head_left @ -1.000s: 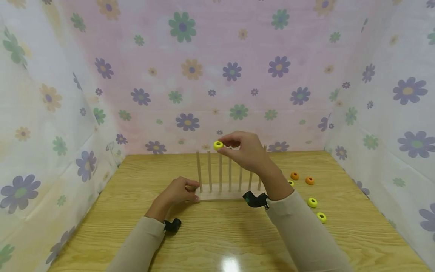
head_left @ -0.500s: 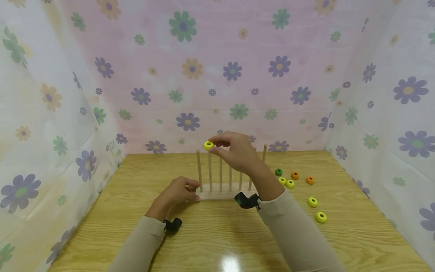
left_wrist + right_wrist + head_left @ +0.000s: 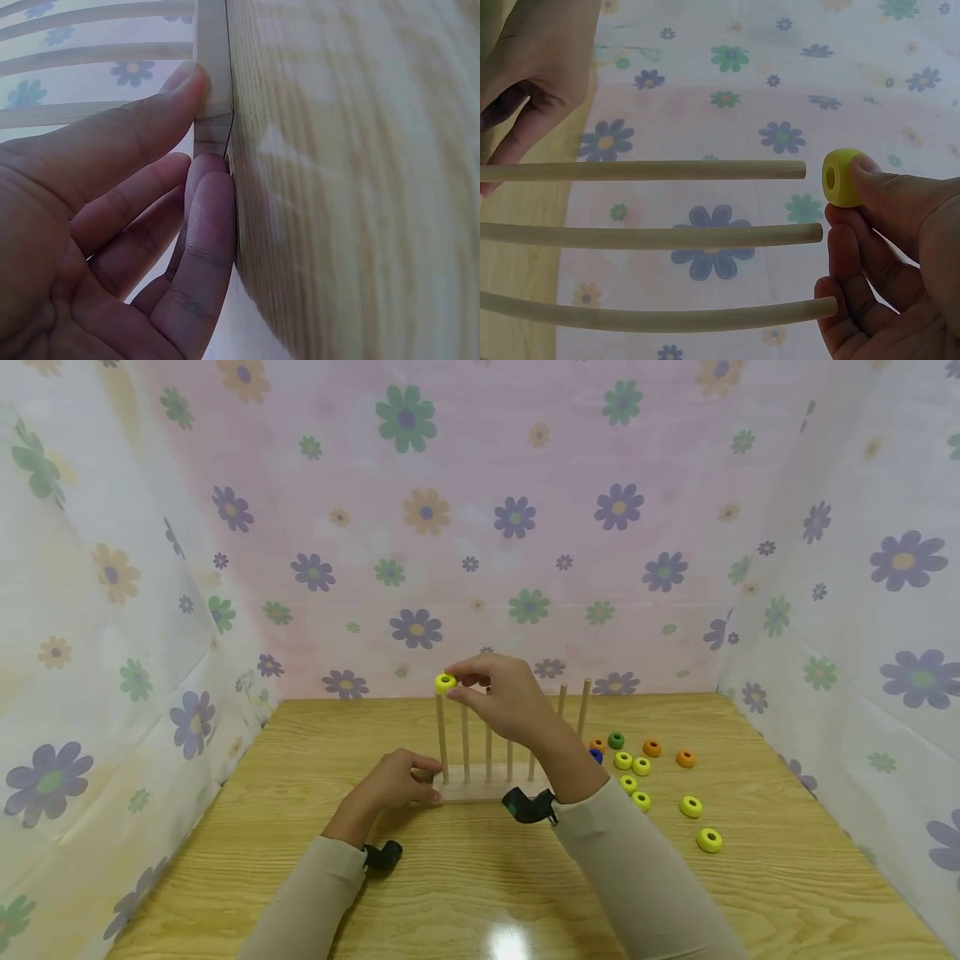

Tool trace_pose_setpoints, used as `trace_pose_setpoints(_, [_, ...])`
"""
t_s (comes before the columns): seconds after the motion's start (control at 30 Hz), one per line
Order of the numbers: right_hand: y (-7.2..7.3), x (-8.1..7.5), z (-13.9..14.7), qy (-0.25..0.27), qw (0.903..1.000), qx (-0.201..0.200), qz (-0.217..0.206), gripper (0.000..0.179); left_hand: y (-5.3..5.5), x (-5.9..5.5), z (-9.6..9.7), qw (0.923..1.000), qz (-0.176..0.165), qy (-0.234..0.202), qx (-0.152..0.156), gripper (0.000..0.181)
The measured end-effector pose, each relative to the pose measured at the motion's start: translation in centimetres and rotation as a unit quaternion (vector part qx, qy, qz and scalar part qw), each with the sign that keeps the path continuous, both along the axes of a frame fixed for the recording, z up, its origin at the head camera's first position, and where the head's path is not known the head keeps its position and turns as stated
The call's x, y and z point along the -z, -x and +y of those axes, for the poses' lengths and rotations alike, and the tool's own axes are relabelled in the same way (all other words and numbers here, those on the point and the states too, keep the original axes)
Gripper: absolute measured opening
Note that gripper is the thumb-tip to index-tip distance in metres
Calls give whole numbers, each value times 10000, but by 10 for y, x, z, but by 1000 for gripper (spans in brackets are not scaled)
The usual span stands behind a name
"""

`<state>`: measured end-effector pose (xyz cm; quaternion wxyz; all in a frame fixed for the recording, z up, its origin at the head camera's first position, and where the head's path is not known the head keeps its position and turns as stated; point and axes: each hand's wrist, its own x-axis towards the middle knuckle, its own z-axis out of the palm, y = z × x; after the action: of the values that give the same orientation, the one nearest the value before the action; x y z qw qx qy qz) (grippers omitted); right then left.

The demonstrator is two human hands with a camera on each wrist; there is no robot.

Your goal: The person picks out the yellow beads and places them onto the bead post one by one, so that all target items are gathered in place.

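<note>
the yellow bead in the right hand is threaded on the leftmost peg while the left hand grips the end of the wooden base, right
Not threaded: the right wrist view shows the yellow bead in the right hand just off the tip of the leftmost peg, with a gap between. The left hand does grip the end of the wooden base.

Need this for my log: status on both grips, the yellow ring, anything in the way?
Left grip holding left end of wooden base. Right grip pinching yellow ring, just off tip of leftmost peg. Nothing visible between them.
</note>
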<state>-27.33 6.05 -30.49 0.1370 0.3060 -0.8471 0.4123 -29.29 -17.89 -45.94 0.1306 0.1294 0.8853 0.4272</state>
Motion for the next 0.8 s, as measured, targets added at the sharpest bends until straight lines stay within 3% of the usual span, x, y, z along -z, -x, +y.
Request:
trace_pose_setpoints(0.3, [0, 2, -6, -237, 9996, 172, -26, 25, -1, 0, 2, 10000, -7, 39, -62, 50])
trace_pose_setpoints(0.8, [-2, 5, -13, -75, 9986, 497, -141, 28, -1, -1, 3, 9998, -5, 123, -150, 50])
